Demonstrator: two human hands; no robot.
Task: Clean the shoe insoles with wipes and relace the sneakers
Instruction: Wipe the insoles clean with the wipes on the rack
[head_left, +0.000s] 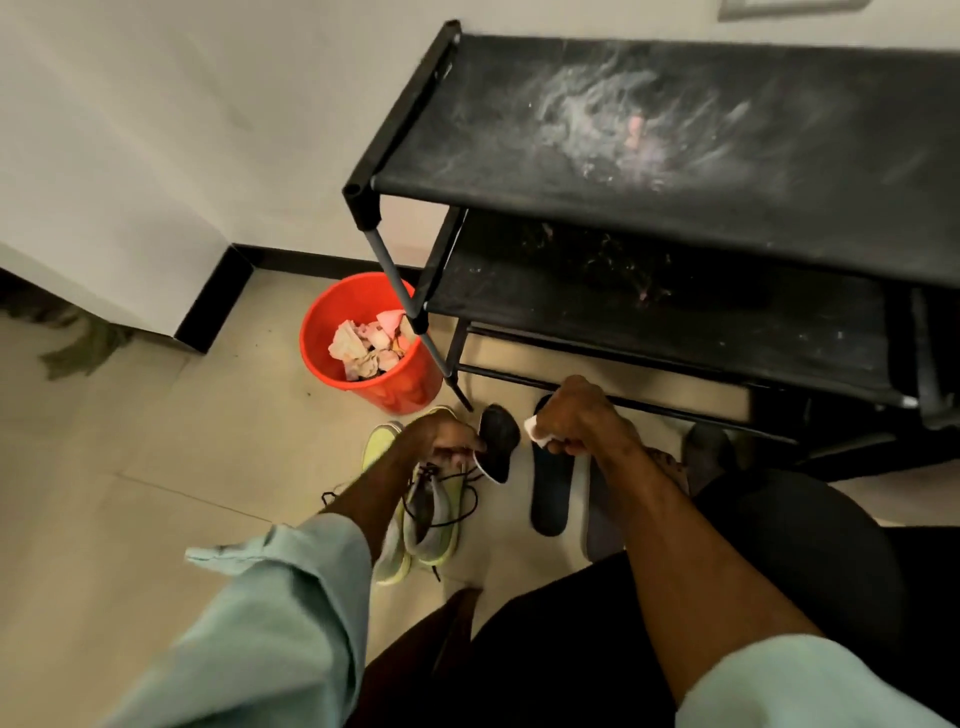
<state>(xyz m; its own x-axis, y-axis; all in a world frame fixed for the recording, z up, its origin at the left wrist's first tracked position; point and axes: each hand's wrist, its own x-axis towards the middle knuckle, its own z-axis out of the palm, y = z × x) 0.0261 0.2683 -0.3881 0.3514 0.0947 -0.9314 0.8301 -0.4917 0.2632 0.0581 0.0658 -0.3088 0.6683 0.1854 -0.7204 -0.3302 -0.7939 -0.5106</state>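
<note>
Wiping step, as judged. Your left hand (441, 436) grips a dark insole (501, 439) by its near end, fingers curled round it, above the sneakers (431, 512), which stand on the floor with their laces loose. Your right hand (576, 415), fingers closed on a white wipe (535, 431), is just beside that insole. Two more insoles (550, 493) lie on the floor beneath it. The next move calls for stroking the wipe along the held insole. Beyond them, a red bucket (332, 312) holds crumpled wipes beside the shoe rack (675, 208).

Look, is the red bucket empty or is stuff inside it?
Not empty. The red bucket holds crumpled wipes, pinkish, piled inside below its rim.
</note>
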